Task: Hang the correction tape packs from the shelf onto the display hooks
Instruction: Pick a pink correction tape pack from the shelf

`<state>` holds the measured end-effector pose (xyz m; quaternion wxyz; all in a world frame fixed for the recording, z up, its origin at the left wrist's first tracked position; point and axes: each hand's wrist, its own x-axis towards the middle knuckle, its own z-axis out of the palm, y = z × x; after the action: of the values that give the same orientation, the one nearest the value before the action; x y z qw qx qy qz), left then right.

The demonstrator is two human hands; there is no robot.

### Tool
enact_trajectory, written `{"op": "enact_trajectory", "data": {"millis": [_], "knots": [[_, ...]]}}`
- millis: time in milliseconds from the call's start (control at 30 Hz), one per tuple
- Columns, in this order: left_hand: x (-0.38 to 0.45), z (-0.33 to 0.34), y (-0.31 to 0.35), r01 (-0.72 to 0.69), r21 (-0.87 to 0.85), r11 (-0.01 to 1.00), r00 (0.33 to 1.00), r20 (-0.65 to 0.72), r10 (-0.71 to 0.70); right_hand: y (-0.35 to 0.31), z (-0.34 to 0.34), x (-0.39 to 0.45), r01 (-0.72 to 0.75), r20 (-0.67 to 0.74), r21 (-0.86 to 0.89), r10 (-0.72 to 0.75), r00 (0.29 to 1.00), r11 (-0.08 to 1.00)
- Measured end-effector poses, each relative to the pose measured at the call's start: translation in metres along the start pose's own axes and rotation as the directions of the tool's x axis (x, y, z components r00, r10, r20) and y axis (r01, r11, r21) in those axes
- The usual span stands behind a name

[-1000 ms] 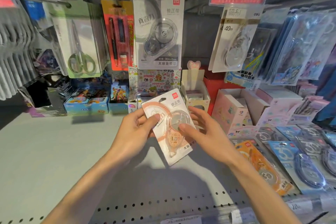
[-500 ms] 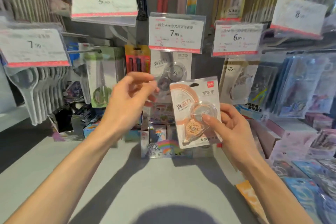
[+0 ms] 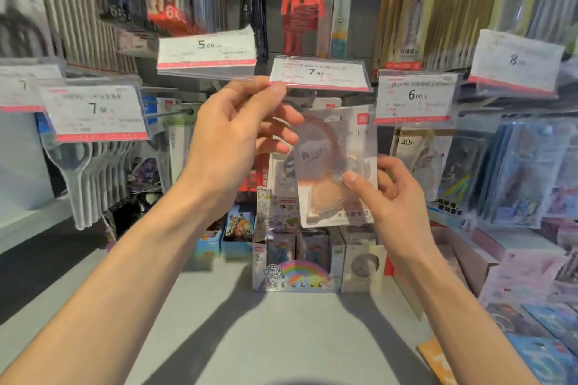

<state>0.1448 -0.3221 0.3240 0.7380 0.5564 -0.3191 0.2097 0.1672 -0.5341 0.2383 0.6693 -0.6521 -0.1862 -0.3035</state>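
The right hand holds a pack of correction tape upright in the air, above the back of the grey shelf and just below the 7.90 tag. Its thumb presses on the front of the blister near the pack's right edge, about halfway down, and the other fingers curl behind the card, so the grip closes on the right side only. The pack is blurred; an orange-pink dispenser shows through the clear plastic, and the top edge sits close under the tag.

The left hand is raised at the pack's upper left. Its thumb and forefinger meet in a pinch at the lower left corner of the 7.90 tag, and the remaining fingers are loosely bent, their tips lying over the pack's upper left corner. Whether those tips touch the pack cannot be told.

Behind the pack hangs another white tape pack on the same hook. To the right is a 6.00 tag, to the left a 5.00 tag. Boxes of cards stand at the shelf's back edge, directly under the pack.
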Motion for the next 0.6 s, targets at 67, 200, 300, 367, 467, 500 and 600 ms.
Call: {"op": "enact_trajectory", "data": {"millis": [67, 200, 300, 367, 467, 500, 600], "knots": [[0.000, 0.000, 0.002, 0.007, -0.009, 1.000, 1.000, -0.007, -0.007, -0.003, 0.005, 0.006, 0.018, 0.004, -0.016, -0.018, 1.000, 1.000], [0.000, 0.000, 0.005, 0.022, -0.019, 1.000, 1.000, 0.015, -0.021, -0.007, 0.015, 0.014, 0.032, 0.007, -0.031, -0.032, 0.999, 0.999], [-0.001, 0.000, 0.005, 0.014, 0.000, 1.000, 1.000, 0.015, -0.014, -0.008, 0.019, 0.017, 0.039, 0.001, -0.026, -0.039, 0.999, 0.999], [-0.001, -0.001, 0.005, 0.011, 0.006, 1.000, 1.000, 0.013, -0.011, -0.009, 0.022, 0.020, 0.044, -0.004, -0.026, -0.044, 0.999, 0.999], [0.000, -0.001, 0.004, 0.008, 0.016, 1.000, 1.000, 0.012, -0.009, -0.010, 0.023, 0.023, 0.045, -0.021, -0.021, -0.045, 0.999, 0.999], [0.000, -0.002, 0.004, 0.006, 0.018, 1.000, 1.000, 0.012, -0.006, -0.011, 0.024, 0.024, 0.041, -0.026, -0.023, -0.041, 0.999, 0.999], [0.001, -0.002, 0.004, -0.003, 0.016, 1.000, 1.000, 0.017, 0.003, -0.010, 0.023, 0.028, 0.021, -0.032, -0.045, -0.023, 0.999, 0.999]]}}
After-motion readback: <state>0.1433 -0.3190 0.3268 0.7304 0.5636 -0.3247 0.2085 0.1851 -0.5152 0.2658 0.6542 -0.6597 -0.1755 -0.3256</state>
